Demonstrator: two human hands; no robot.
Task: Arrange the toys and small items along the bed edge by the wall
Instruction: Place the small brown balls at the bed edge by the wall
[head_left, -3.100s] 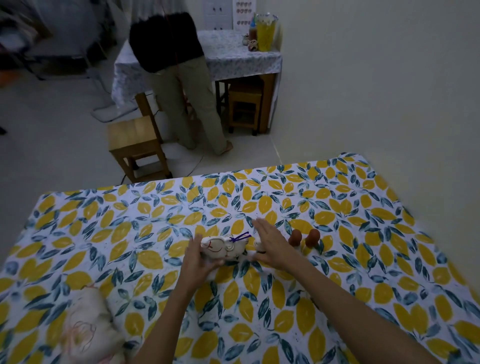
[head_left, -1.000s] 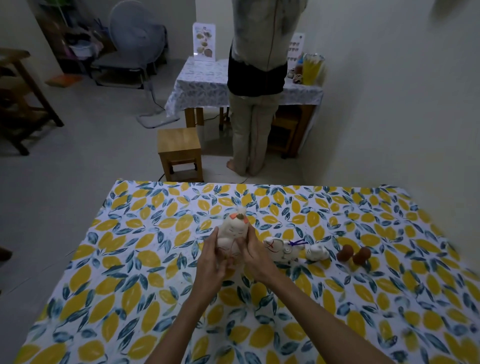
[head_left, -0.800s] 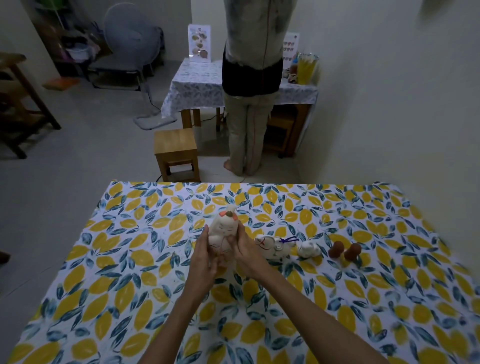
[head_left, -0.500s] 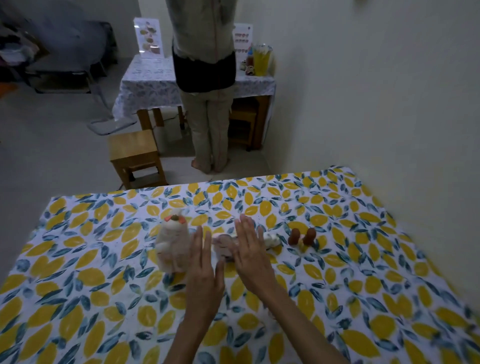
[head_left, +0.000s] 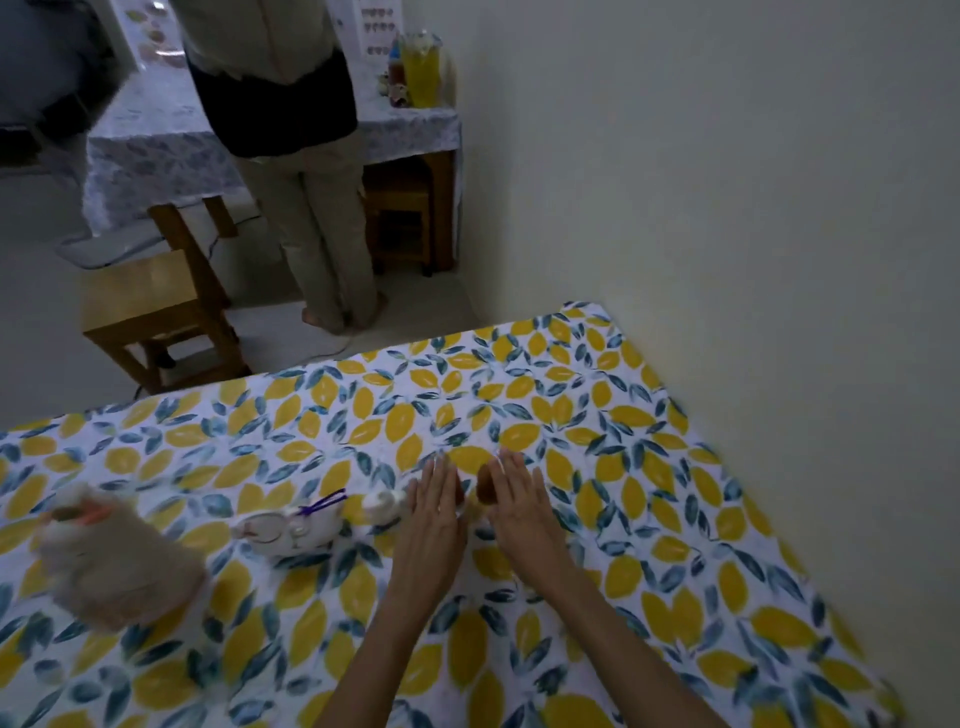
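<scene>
Both arms reach forward over the bed (head_left: 675, 519), whose sheet is printed with yellow leaves and dark blue-green ones. The left hand (head_left: 434, 512) and the right hand (head_left: 519, 506) lie palm down, side by side, fingers straight and pointing away from the wearer. Both are flat and unclenched, grasping nothing. A small brown toy (head_left: 485, 488) stands in the gap between them, touching or nearly touching the right hand's inner edge; a second brown shape seems to sit under the left hand's fingers, but it is too hidden to tell.

The wall (head_left: 727, 208) rises along the bed's right side, well apart from the hands. The toys form a rough row across the middle of the sheet, not against that wall. At the far left of the row lies a blurred, pale stuffed toy (head_left: 119, 566) with orange marks near its top. To its right sits a white figurine (head_left: 288, 527) with a purple string, then a smaller white piece (head_left: 382, 506) just beside the left hand.

Beyond the foot of the bed a person (head_left: 301, 156) in light trousers stands facing a cloth-covered table (head_left: 156, 150). A wooden stool (head_left: 150, 312) stands on the floor near the bed's left corner.
</scene>
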